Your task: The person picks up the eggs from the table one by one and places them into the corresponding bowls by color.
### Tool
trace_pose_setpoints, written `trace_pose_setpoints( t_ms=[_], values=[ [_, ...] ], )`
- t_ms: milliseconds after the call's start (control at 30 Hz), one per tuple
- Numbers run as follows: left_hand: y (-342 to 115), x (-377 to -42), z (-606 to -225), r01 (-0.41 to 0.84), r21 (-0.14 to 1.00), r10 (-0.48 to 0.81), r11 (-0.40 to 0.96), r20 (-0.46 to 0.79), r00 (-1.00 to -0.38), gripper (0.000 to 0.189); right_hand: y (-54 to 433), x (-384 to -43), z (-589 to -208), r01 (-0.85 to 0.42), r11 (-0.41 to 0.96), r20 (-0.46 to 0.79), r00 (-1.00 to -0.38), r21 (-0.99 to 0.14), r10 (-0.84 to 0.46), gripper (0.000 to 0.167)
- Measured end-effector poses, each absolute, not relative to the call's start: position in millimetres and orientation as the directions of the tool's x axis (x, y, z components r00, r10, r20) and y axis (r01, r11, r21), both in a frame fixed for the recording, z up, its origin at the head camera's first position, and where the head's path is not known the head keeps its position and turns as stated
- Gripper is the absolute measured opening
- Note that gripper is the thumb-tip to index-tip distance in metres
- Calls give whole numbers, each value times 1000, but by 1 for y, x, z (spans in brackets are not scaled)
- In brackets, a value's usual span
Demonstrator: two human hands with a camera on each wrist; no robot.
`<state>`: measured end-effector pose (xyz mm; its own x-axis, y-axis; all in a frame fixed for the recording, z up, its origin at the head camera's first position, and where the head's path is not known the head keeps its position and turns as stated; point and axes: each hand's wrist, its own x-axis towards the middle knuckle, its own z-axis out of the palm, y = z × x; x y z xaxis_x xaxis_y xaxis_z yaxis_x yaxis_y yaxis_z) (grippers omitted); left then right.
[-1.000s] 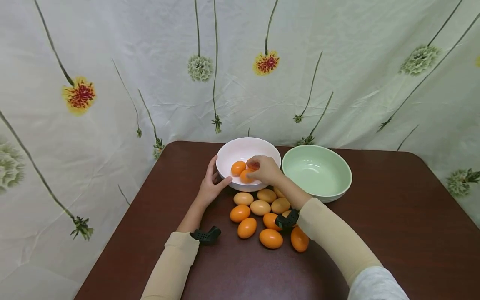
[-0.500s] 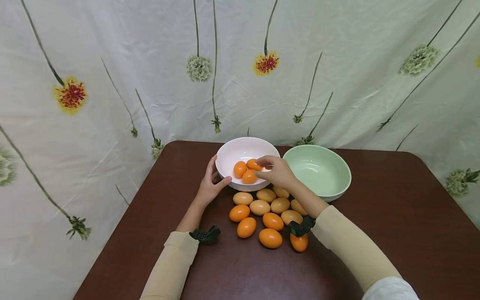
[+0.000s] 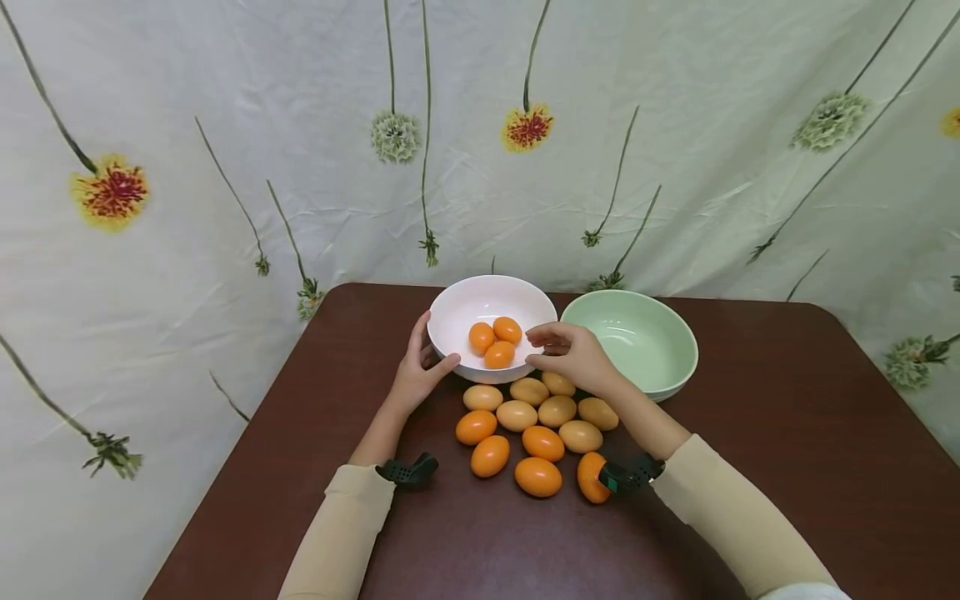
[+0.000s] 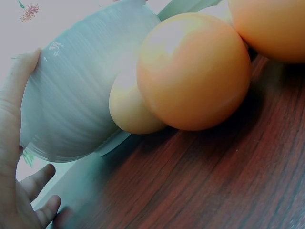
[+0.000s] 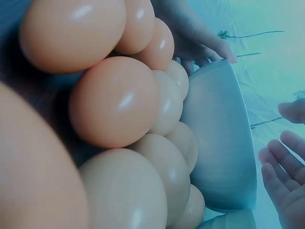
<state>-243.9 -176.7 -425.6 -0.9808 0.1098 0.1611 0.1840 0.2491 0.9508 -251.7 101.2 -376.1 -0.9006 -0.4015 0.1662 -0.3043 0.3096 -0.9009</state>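
Note:
A white bowl (image 3: 468, 304) stands at the back of the table with three orange eggs (image 3: 499, 354) inside. My left hand (image 3: 417, 375) holds the bowl's left side, its thumb at the near rim and the fingers spread along the outer wall. Over the bowl's right rim is my right hand (image 3: 577, 354), its fingers loosely bent, thumb apart, holding nothing. In the right wrist view the right hand's fingers (image 5: 281, 164) have a gap to the thumb. Several light tan eggs (image 3: 517, 415) lie just before the bowl. Nearer the front are several orange eggs (image 3: 537, 477).
A light green bowl (image 3: 637, 333) stands right of the white one, close beside it, with the right forearm passing in front. The dark brown table (image 3: 787, 392) meets a flowered cloth backdrop (image 3: 315, 100) at its far edge.
My right hand has let go of an orange egg in the white bowl and drawn back to the right, up to the rim. The left hand stays at the bowl.

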Motion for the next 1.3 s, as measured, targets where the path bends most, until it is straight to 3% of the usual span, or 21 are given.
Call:
trace_pose_setpoints(
  t_ms=[700, 900, 1300],
  values=[
    [-177, -244, -431, 207, 946, 119, 251, 182, -976, 85, 131, -223, -393, -270, 168, 146, -840, -948, -522, 39],
    [-182, -260, -455, 219, 947, 106, 235, 199, -974, 88, 139, -213, -398, -213, 102, 123, -826, -972, -551, 44],
    [-178, -245, -434, 203, 946, 112, 252, 180, -977, 85, 161, -205, -416, -270, 34, 180, -726, -962, -664, 45]
  ],
)
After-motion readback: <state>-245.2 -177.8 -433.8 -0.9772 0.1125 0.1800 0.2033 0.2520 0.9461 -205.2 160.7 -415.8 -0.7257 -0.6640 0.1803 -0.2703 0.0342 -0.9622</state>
